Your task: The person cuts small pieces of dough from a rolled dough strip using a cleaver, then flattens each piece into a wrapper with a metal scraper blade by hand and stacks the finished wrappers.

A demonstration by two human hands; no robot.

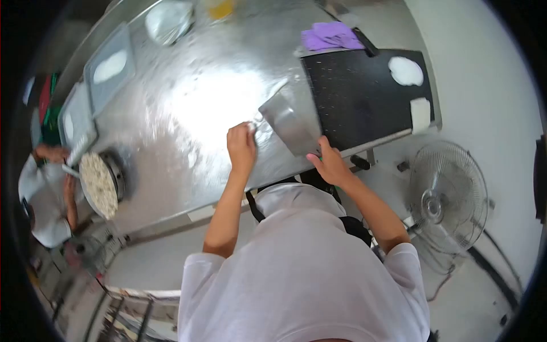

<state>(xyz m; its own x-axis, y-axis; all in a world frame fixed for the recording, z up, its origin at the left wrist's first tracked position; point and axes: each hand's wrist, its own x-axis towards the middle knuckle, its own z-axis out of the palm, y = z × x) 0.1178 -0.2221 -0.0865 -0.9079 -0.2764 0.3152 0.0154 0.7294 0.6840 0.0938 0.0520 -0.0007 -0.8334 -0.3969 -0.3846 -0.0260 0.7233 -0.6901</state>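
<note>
My right hand (pixel 332 163) is closed round the handle of a cleaver (pixel 289 124). Its broad metal blade lies flat or nearly flat over the steel table (pixel 228 171), pointing up and to the left. Just left of the blade, my left hand (pixel 241 146) has its fingers curled together. A small white piece (pixel 251 127), perhaps dough, shows at those fingertips. Another white strip (pixel 278 87) lies beyond the blade's far end. My right fingers hide most of the cleaver's handle.
On the right lies a black board (pixel 364 91) with a white round lump (pixel 405 71) and a purple cloth (pixel 330 36) at its edge. A fan (pixel 436 205) stands below. At left are trays (pixel 108 68), a bowl of pale chunks (pixel 98 185) and another person (pixel 48 196).
</note>
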